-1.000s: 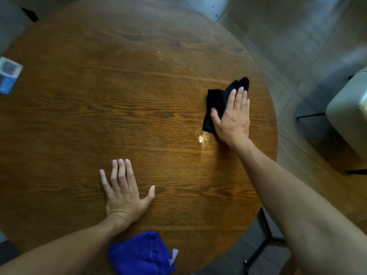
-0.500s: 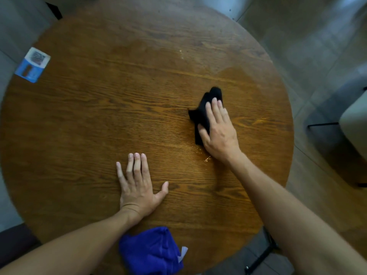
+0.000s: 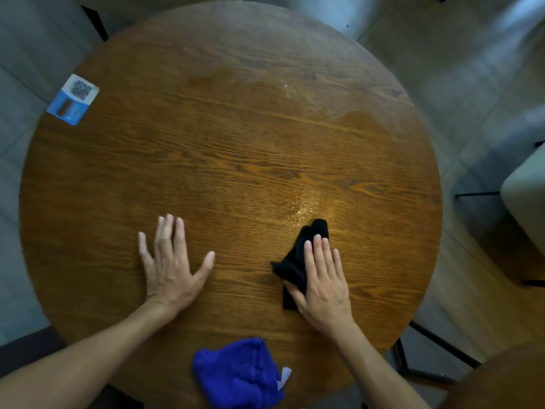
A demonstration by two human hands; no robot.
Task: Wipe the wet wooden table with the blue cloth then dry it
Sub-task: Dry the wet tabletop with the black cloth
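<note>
Grey floor tiles (image 3: 460, 72) surround a round wooden table (image 3: 230, 137) that fills most of the view from above. Its grain runs left to right, and a wet sheen (image 3: 306, 208) catches the light on the right half, just beyond the black cloth (image 3: 298, 258). A paler dull patch also shows further back on the right side of the top.

The left hand (image 3: 169, 267) lies flat on the wood with its palm down, fingers stretched forward and slightly apart, thumb splayed out to the right. It holds nothing and only rests on the bare surface.

The right hand (image 3: 323, 281) is also flat and open, fingers straight and close together, pressing down on the black cloth. The cloth is bunched and sticks out past the fingertips toward the wet sheen, with another fold spilling out to the left of the thumb. Nothing is pinched; the palm and fingers simply bear on it.

The blue cloth (image 3: 239, 376) lies crumpled at the near edge of the table, between the two forearms, touched by neither hand. A small white tag (image 3: 284, 376) pokes out on its right side.

At the far left rim sits a blue and white card (image 3: 73, 98) with a square printed code on it, partly overhanging the edge. To the right, off the table, stands a pale cushioned seat (image 3: 528, 202) on dark metal legs, and part of a second wooden surface (image 3: 501, 385) shows in the lower right corner.
</note>
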